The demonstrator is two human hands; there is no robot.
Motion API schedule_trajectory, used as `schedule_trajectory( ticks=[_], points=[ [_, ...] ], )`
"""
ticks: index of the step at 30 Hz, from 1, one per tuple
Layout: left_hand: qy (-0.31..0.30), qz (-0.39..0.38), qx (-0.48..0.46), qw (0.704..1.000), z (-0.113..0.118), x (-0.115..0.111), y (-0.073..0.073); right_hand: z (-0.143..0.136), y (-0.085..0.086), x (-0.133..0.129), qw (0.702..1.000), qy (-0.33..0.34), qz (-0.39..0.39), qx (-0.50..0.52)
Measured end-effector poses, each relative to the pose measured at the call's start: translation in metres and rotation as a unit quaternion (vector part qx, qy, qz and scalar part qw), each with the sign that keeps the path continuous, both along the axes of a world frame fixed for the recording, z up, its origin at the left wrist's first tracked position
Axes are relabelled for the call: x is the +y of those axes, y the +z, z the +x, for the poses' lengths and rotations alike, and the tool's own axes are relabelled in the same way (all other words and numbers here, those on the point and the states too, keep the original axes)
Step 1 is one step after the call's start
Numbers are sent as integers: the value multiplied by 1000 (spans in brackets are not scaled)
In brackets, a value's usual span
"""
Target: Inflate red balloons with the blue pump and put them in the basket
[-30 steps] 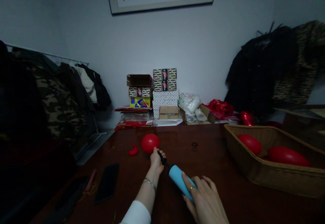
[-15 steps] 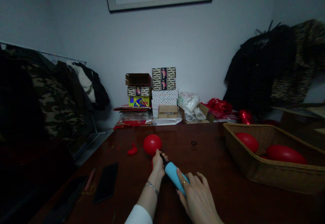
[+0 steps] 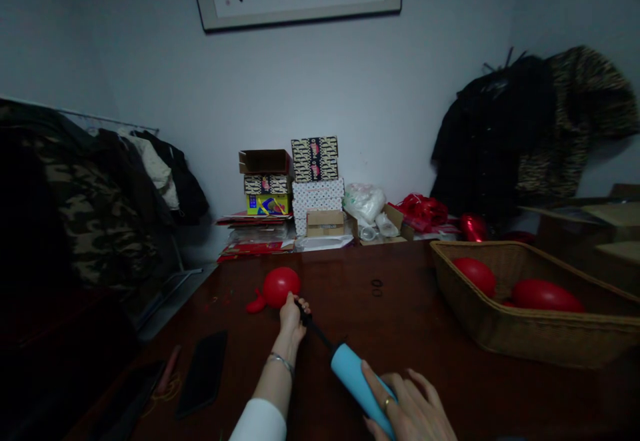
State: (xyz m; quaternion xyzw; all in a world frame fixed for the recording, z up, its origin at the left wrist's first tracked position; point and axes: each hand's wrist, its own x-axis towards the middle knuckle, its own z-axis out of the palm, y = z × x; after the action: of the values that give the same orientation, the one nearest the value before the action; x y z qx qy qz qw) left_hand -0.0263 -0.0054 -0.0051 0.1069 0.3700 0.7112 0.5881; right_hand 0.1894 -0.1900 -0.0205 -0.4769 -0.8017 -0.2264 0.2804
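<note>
A round, partly inflated red balloon (image 3: 281,287) sits at the far end of my left hand (image 3: 294,316). The fingers of that hand are closed round the balloon's neck and the black nozzle end of a hand pump. My right hand (image 3: 413,404) grips the light-blue barrel of the balloon pump (image 3: 357,378), thumb along its top. A black rod shows between the barrel and my left hand. Just left of the round balloon lies a small red balloon (image 3: 256,302), slack and curled. The balloon's mouth is hidden by my left fingers.
On the right stands a wicker basket (image 3: 505,318) with red balloons (image 3: 545,296) in it. Two dark rings (image 3: 376,288) lie mid-table. To the left are a black phone (image 3: 203,373), a reddish stick (image 3: 169,369) and yellow bands. Boxes (image 3: 317,204) are stacked against the wall.
The pump has been drawn out: its blue barrel moved back toward me and right, baring the black rod. My left hand and the balloon shifted left. The view turned slightly right.
</note>
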Motion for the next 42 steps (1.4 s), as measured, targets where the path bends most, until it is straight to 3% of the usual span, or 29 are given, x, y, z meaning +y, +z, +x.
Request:
schedule_trajectory(
  ticks=[10, 22, 30, 35, 42],
  points=[
    [-18, 1, -18, 1000, 7, -6, 11, 8, 14, -8, 1000, 11, -10, -8],
    [-58, -8, 6, 998, 38, -24, 8, -47, 35, 17, 989, -94, -107, 42],
    [-51, -20, 42, 998, 28, -23, -1, -61, 37, 11, 988, -104, -114, 25],
    [-51, -15, 34, 998, 24, -25, 5, -57, 38, -3, 990, -102, -95, 22],
    [-35, 5, 27, 999, 5, -23, 16, -30, 23, -27, 997, -61, -33, 13]
  ],
)
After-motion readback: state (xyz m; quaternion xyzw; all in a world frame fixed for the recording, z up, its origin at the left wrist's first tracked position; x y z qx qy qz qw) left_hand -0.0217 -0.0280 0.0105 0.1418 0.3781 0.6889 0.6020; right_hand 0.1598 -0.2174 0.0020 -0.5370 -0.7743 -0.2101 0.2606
